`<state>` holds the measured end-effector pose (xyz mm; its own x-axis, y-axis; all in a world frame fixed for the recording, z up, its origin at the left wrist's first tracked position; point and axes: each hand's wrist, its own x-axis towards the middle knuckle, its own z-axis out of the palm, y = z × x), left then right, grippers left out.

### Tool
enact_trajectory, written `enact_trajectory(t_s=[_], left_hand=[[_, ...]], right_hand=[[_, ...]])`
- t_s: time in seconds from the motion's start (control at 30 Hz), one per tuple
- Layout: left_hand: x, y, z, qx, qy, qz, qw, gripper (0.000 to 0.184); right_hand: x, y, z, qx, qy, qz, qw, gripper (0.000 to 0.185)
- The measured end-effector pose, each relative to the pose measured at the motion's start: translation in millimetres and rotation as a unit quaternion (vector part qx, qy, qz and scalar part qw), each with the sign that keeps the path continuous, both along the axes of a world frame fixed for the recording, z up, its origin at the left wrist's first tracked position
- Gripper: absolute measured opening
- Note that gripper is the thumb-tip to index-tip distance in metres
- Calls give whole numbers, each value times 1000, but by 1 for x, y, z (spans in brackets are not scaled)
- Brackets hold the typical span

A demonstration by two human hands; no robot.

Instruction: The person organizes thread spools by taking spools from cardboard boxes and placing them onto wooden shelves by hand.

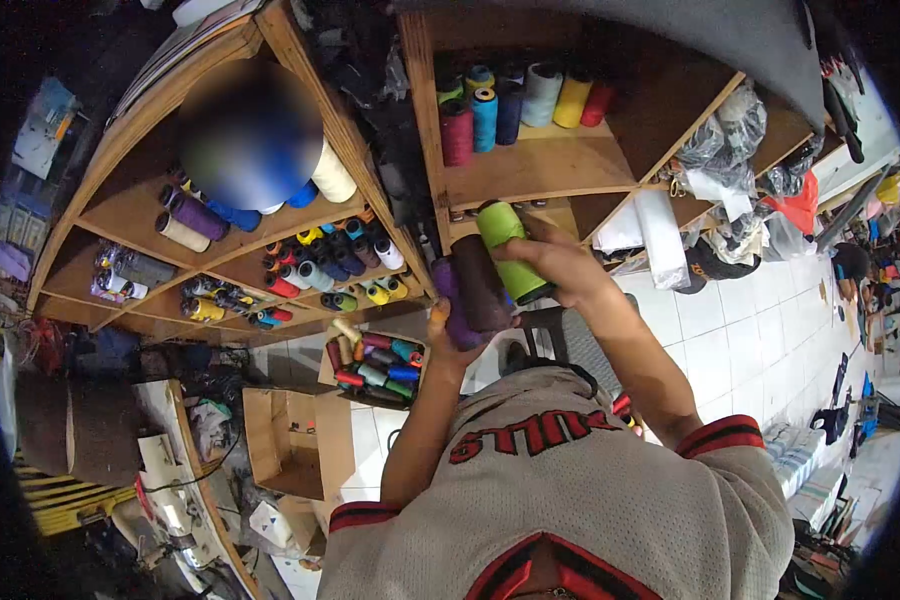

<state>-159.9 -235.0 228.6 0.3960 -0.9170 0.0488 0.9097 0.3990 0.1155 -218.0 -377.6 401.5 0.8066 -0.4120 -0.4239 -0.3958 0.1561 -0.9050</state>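
My left hand (454, 345) is closed around a purple thread spool (456, 312). A dark brown thread spool (482, 285) leans against the purple one, gathered in the same hold. My right hand (562, 262) grips a lime green thread spool (511, 240), tilted, right beside the brown one. The three spools are held close together in front of a wooden shelf (530, 170). Part of my left fingers is hidden behind the spools.
Upright spools, including a yellow spool (572, 98), stand in the upper shelf. A second wooden shelf (120, 225) at left holds many more. Below are a box of mixed spools (375, 368) and an open cardboard box (288, 440). Plastic bags (735, 130) hang over the right shelf.
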Motion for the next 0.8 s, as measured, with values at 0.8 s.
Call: enact_trajectory(t_s=[0.8], left_hand=[[11, 11, 29, -54, -46, 76, 995, 90]], right_hand=[[105, -180, -97, -450, -187, -214, 847, 58]])
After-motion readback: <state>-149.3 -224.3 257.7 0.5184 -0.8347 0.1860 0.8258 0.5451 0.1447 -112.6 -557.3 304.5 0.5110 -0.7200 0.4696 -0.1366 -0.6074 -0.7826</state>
